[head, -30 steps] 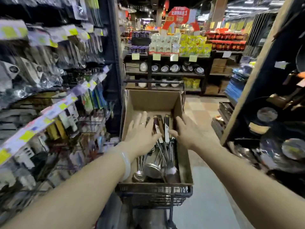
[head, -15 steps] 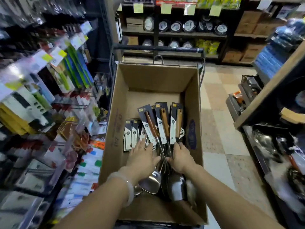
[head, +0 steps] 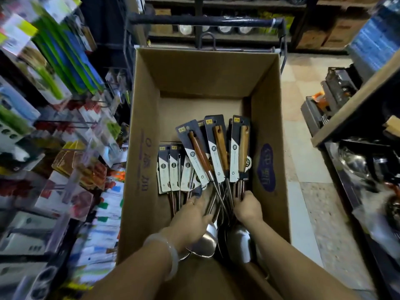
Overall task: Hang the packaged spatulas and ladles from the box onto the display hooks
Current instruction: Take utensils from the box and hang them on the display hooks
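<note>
Head view: we've got both hands down in the box on the cart. Utensils lie fanned, cards far, bowls near, so shafts are the easy handle. Left hand lies spread over the left shafts, fingers fairly straight, not gripping. Right hand curls round the right shafts. Hooks are left of the box.

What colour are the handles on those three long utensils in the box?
Brown wood, the left one redder, on the wooden handles; the head view shows it.
</note>
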### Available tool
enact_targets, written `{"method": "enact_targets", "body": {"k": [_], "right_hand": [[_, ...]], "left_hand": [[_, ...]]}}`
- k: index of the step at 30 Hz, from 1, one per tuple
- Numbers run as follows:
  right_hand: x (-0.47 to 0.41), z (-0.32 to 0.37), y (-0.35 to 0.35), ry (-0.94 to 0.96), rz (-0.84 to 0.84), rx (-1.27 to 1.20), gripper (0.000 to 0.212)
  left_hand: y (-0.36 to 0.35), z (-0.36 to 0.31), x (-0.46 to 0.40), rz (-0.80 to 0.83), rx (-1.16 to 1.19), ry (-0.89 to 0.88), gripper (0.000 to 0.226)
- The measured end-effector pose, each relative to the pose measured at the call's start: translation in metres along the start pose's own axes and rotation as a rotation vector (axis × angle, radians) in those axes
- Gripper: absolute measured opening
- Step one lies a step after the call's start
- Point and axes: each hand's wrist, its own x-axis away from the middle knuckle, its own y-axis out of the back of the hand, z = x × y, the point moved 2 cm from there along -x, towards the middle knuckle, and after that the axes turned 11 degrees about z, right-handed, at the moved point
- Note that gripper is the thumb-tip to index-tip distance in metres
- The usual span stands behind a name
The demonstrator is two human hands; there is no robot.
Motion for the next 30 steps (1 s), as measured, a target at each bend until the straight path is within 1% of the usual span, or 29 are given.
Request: {"method": "enact_targets", "body": {"k": [2,3,7,8,10,11,13,15,17,19,22,24,26,28,30], "right_hand": [[-0.003,-0.001,0.000,-0.021,-0.015,-0.032,0.030],[-0.005,-0.003,0.002,-0.029,-0.029,-0.045,0.030],[-0.008,-0.006,0.009,-0.019,-0.074,-0.074,0.019],[-0.007,-0.004,0.010,-0.002,-0.065,-0.068,0.022],[-0.008,-0.001,0.009,0.020,-0.044,-0.046,0.034],[-0.009,0.001,0.009,0.020,-0.040,-0.048,0.036],[-0.012,0.000,0.009,0.011,-0.058,-0.060,0.031],[-0.011,0.001,0.008,-0.006,-0.080,-0.040,0.026],[-0.008,0.002,0.006,-0.009,-0.108,0.004,0.025],[-0.005,0.003,0.004,0.010,-0.121,0.069,0.029],[0.000,0.008,0.006,0.083,-0.096,0.117,0.037],[0.011,0.018,0.010,0.163,-0.078,0.103,0.034],[0.024,0.032,0.015,0.270,-0.070,0.058,0.027],[0.038,0.047,0.019,0.394,-0.066,-0.002,0.020],[0.051,0.061,0.018,0.520,-0.056,0.007,0.016]], "left_hand": [[0.000,0.003,-0.002,0.017,0.002,0.003,0.060],[0.001,0.005,-0.003,0.020,-0.002,0.006,0.060],[0.002,0.005,-0.003,0.031,0.006,0.017,0.059],[0.002,0.004,-0.003,0.037,0.012,0.018,0.058],[0.003,0.000,-0.002,0.046,0.008,0.016,0.058],[0.004,-0.003,-0.002,0.045,0.005,0.009,0.057],[0.005,-0.006,-0.001,0.032,0.008,-0.008,0.055],[0.006,-0.007,-0.002,0.018,0.016,-0.016,0.054],[0.006,-0.006,-0.003,0.007,0.025,-0.015,0.055],[0.006,-0.006,-0.003,-0.001,0.037,-0.013,0.055],[0.012,-0.009,-0.003,-0.036,0.087,-0.016,0.052],[0.018,-0.013,-0.002,-0.098,0.153,-0.031,0.047],[0.026,-0.018,-0.001,-0.181,0.265,-0.056,0.041],[0.033,-0.026,0.001,-0.251,0.501,-0.097,0.038],[0.040,-0.034,0.002,-0.299,0.751,-0.148,0.030]]}}
